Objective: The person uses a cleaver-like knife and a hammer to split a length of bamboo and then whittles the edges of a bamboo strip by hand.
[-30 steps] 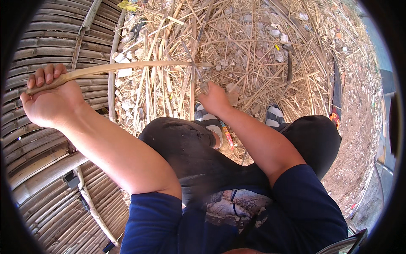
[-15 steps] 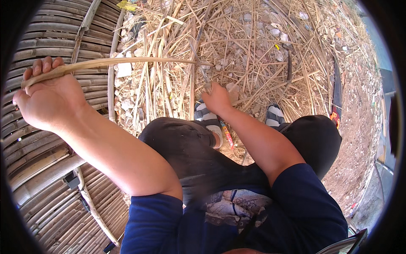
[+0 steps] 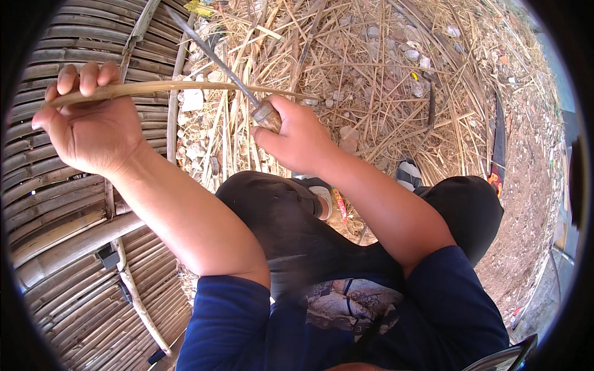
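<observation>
Out at the left, my left hand point(image 3: 93, 127) is closed round one end of a long, thin bamboo strip point(image 3: 161, 86), its palm turned up. The strip reaches to the right and tapers behind my right hand point(image 3: 300, 133). That hand grips the wooden handle point(image 3: 267, 116) of a knife. Its narrow, dark blade point(image 3: 213, 57) points up and to the left, crossing over the strip; whether the two touch I cannot tell.
Split bamboo slats point(image 3: 68, 161) form a surface along the left. Straw and bamboo shavings point(image 3: 365, 86) cover the ground ahead among stones. At the right lies a long dark blade point(image 3: 497, 136) with a red-orange handle point(image 3: 495, 182). A red, tube-like item point(image 3: 340, 203) lies between my feet.
My right hand has come up and left with the knife, whose blade has swung to the upper left across the strip. My left hand has shifted slightly right with the strip.
</observation>
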Demonstrator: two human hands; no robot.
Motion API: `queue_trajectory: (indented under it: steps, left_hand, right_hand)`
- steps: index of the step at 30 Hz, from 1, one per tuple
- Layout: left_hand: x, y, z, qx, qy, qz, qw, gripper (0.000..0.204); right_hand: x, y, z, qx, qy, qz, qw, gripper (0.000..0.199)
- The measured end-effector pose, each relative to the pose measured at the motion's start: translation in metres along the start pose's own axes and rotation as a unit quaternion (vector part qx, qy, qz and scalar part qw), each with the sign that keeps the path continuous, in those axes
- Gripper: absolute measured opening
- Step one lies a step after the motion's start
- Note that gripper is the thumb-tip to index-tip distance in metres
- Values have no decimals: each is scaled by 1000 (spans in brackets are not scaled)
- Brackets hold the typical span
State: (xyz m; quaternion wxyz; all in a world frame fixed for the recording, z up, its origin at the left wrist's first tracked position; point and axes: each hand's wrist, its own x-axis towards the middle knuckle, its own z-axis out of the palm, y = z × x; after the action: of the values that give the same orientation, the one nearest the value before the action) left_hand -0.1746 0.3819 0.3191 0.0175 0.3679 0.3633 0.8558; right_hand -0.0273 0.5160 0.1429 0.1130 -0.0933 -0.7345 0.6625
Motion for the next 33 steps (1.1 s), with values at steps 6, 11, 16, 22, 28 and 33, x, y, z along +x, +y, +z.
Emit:
queue_trajectory:
  steps: [6,11,16,22,28,33]
  left_hand:
    - [-3,-10,14,58,35,37,997,31]
    - [-2,-6,2,143,145,103,974,32]
    - [-8,-17,25,219,218,132,942,29]
    - [-5,-17,21,236,303,141,913,27]
    - [-6,-14,12,212,279,147,925,26]
    - [-11,-19,20,222,249,140,932,29]
  right_hand:
    - [-9,23,16,-31,37,-36,998,34]
    - [-9,29,3,-74,-6,135,988,32]
    - [-11,-9,18,-74,-41,2,996,34]
    - [-22,86,28,-62,42,55,996,36]
    - [-7,22,2,-128,-20,60,990,30]
    - [-14,35,20,-94,-11,33,995,33]
